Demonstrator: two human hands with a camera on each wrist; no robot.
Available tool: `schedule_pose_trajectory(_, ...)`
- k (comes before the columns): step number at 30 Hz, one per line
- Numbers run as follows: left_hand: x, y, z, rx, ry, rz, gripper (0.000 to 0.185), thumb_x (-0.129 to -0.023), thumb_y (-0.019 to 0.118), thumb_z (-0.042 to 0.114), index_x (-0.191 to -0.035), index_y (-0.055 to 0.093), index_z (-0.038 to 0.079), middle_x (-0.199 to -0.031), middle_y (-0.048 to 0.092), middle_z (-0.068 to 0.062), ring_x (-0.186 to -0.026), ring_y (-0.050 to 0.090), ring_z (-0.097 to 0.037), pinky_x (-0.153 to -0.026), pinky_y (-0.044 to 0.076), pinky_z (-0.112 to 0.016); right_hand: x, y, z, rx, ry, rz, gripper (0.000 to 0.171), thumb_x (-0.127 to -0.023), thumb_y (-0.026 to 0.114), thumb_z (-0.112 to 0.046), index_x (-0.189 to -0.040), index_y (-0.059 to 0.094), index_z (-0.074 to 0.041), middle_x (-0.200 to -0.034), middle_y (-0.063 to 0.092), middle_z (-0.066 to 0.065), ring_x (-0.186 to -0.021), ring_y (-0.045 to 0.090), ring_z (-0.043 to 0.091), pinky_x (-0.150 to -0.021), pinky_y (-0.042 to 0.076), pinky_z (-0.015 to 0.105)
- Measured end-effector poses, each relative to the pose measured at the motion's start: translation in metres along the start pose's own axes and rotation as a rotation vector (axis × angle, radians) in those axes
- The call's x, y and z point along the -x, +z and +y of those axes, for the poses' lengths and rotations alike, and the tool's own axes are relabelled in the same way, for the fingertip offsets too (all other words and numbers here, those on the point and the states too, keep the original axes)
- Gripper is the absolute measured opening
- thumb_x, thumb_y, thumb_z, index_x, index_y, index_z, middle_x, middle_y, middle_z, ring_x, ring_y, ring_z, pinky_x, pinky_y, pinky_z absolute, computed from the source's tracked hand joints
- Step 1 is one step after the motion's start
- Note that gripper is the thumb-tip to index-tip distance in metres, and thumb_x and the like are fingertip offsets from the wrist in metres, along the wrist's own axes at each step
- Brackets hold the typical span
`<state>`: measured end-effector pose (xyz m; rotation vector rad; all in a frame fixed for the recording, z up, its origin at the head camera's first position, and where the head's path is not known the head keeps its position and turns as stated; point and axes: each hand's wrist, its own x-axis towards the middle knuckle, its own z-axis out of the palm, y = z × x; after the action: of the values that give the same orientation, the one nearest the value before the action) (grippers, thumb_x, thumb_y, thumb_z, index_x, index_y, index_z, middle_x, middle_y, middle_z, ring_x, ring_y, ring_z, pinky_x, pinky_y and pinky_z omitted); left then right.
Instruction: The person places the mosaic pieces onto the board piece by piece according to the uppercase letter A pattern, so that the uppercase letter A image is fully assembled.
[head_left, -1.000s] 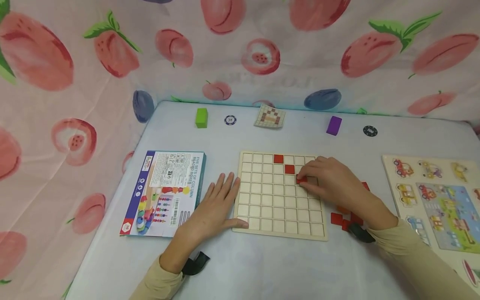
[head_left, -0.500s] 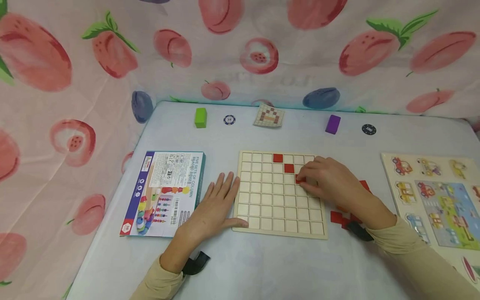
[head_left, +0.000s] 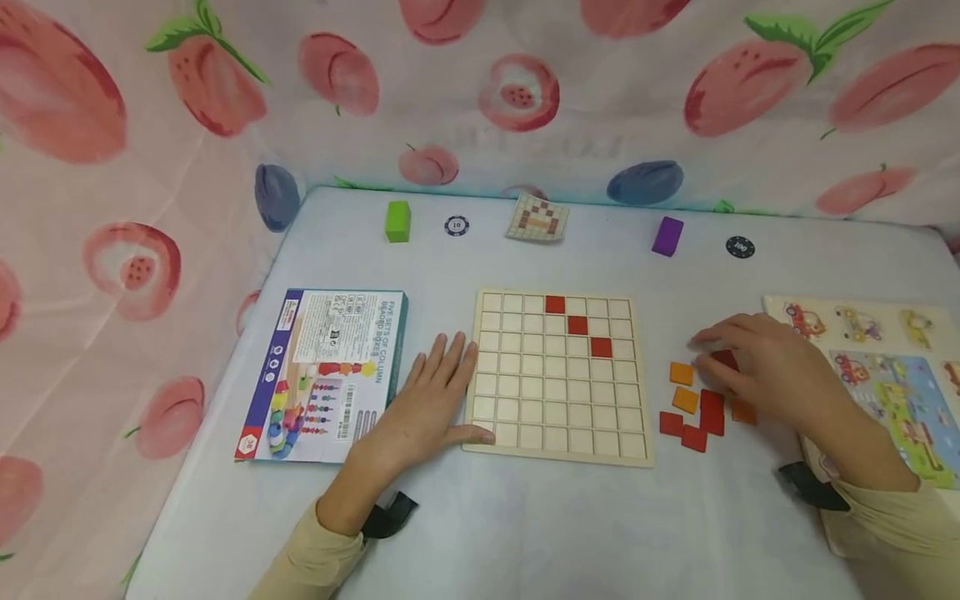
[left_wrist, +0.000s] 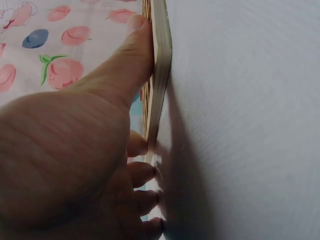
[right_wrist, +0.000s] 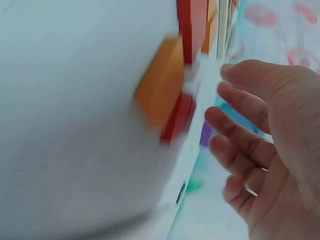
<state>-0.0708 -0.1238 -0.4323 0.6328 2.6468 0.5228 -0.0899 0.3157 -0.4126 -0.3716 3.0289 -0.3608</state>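
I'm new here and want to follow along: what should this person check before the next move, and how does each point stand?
1. Board steadied: ok, the left hand rests against its left edge, thumb on the near corner.
2. Right hand free to pick: ok, its fingers hold nothing.
3. Placed red squares in separate cells: ok, three in a diagonal.
4. Picture card uncovered: ok, behind the board.
5. All loose squares in plain sight: not ok, the right hand partly covers some.
6. Enough red squares left: cannot tell.
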Motion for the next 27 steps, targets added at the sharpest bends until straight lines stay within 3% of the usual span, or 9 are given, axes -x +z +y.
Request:
schedule_pose_trajectory(7,0.000,-0.001,-0.001,0.019,-0.009,0.001,0.116,-0.089,0.080,0.056,-0.171,0.016,0.004,-0.181,0.004,-0.018,-0.169,-0.003,-0.041,-0.135,0.010,-0.064,0.006,-0.002,0.015,0.050,0.135,-0.030,0.040,-0.089,0.085,-0.040,-0.116,0.079,-0.011,-0.108,0.075,0.016,-0.099,0.065,0.035,-0.079,0.056,0.059)
schedule_pose_trajectory(15,0.000,0.000,-0.001,0.025,-0.007,-0.003,0.115,-0.090,0.080,0.056,-0.171,0.016,0.004,-0.181,0.004,-0.018,-0.169,-0.003,-0.041,-0.136,0.010,-0.064,0.002,-0.001,0.011,0.043,0.057,-0.080,0.044,-0.087,0.085,-0.024,-0.127,0.076,-0.008,-0.125,0.072,0.025,-0.112,0.065,0.042,-0.092,0.055,0.065)
schedule_pose_trajectory(22,0.000,0.000,0.000,0.011,-0.004,-0.004,0.115,-0.090,0.079,0.056,-0.171,0.016,0.004,-0.181,0.004,-0.018,-0.169,-0.003,-0.040,-0.136,0.010,-0.063,0.005,0.002,0.007,0.043,0.072,-0.001,0.039,-0.085,0.088,-0.026,-0.119,0.080,-0.010,-0.116,0.076,0.021,-0.100,0.067,0.035,-0.080,0.057,0.056)
schedule_pose_trajectory(27,0.000,0.000,0.001,0.014,-0.003,0.004,0.115,-0.090,0.080,0.056,-0.171,0.017,0.004,-0.181,0.005,-0.018,-0.169,-0.002,-0.041,-0.136,0.011,-0.064,0.002,0.004,-0.012,-0.004,0.025,0.032,0.038,-0.085,0.088,-0.028,-0.119,0.081,-0.012,-0.117,0.077,0.018,-0.103,0.068,0.035,-0.083,0.059,0.057)
